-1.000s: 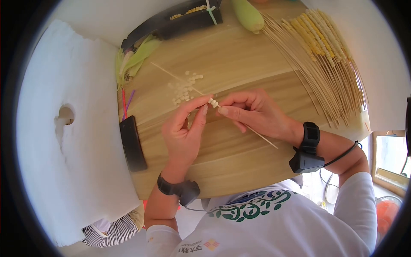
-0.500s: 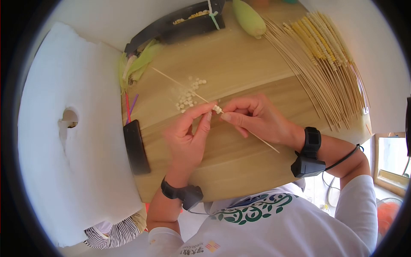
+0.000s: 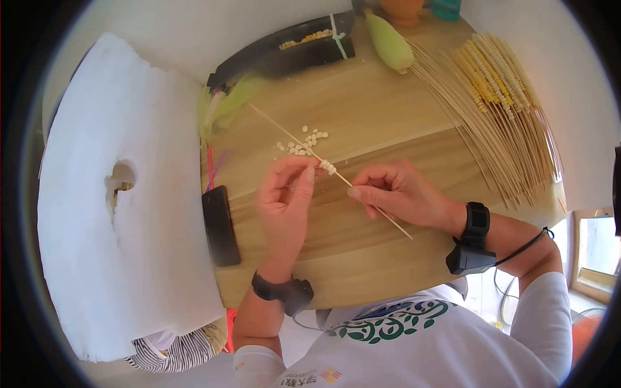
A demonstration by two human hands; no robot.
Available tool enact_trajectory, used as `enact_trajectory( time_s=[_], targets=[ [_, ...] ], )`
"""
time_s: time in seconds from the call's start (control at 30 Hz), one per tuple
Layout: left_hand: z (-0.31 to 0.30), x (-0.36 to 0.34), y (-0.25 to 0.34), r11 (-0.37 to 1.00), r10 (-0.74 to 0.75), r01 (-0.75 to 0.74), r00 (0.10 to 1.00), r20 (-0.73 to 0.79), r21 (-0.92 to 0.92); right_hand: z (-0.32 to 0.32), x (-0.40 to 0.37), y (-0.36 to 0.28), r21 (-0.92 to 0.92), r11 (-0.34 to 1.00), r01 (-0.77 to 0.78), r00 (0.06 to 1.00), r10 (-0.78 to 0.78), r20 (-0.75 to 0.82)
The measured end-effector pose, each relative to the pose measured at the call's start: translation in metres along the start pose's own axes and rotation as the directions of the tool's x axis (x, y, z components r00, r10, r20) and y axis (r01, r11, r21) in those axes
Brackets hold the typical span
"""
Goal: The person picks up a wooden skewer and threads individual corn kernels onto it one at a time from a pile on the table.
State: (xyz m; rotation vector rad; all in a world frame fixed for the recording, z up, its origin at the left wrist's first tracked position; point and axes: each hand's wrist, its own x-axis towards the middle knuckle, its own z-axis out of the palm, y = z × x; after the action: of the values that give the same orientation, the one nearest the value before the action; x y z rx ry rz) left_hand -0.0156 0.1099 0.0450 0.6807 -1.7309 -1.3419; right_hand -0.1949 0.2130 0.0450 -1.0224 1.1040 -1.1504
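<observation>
My right hand (image 3: 411,194) pinches a thin wooden skewer (image 3: 278,123) between thumb and fingers, near its lower end. The skewer slants from upper left to lower right above the table. Several pale corn kernels (image 3: 328,167) are threaded together around its middle, between my hands. Right beside them is my left hand (image 3: 286,197), thumb and forefinger drawn together; whatever lies between those fingertips is hidden. Loose pale kernels (image 3: 315,137) lie scattered on the wooden table (image 3: 388,110) just beyond my left fingers.
Bare skewers (image 3: 472,129) and corn-threaded skewers (image 3: 495,74) lie at the right. A corn cob (image 3: 391,45) and a black tray (image 3: 259,55) with kernels stand at the back. Green husks (image 3: 233,103), a phone (image 3: 220,226) and a white foam board (image 3: 129,258) are leftward.
My right hand has slid down the skewer, away from the threaded kernels. My left hand stays beside them. Fewer loose kernels show beyond it, and the view has shifted slightly.
</observation>
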Motion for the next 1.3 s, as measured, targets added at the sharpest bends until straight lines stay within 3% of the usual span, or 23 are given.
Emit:
enact_trajectory(
  time_s=[0.1,0.17,0.27,0.87,0.93,1.3],
  targets=[
    [0.002,0.002,0.004,0.978,-0.133,0.117,0.988,-0.081,-0.17,0.0,0.001,0.0,0.015,1.0,0.02,1.0,-0.02,0.006],
    [-0.001,0.001,0.003,0.904,-0.277,0.273,0.96,0.034,-0.328,0.002,0.001,0.002,0.005,1.0,0.027,1.0,-0.027,0.003],
    [0.001,-0.002,0.001,0.846,-0.347,0.358,0.932,0.102,-0.394,0.005,0.002,0.011,0.017,0.996,0.083,0.996,-0.083,0.023],
    [0.001,-0.003,-0.002,0.833,-0.391,0.387,0.917,0.073,-0.395,0.003,0.003,0.013,-0.15,0.977,0.149,0.989,-0.145,0.041],
    [0.001,-0.003,-0.002,0.838,-0.385,0.38,0.921,0.07,-0.391,0.004,0.001,0.013,-0.11,0.99,0.087,0.996,-0.087,0.006],
    [0.002,-0.004,-0.005,0.849,-0.399,0.395,0.915,0.063,-0.352,0.005,0.0,0.008,-0.181,0.977,0.113,0.993,-0.115,0.003]
  ],
)
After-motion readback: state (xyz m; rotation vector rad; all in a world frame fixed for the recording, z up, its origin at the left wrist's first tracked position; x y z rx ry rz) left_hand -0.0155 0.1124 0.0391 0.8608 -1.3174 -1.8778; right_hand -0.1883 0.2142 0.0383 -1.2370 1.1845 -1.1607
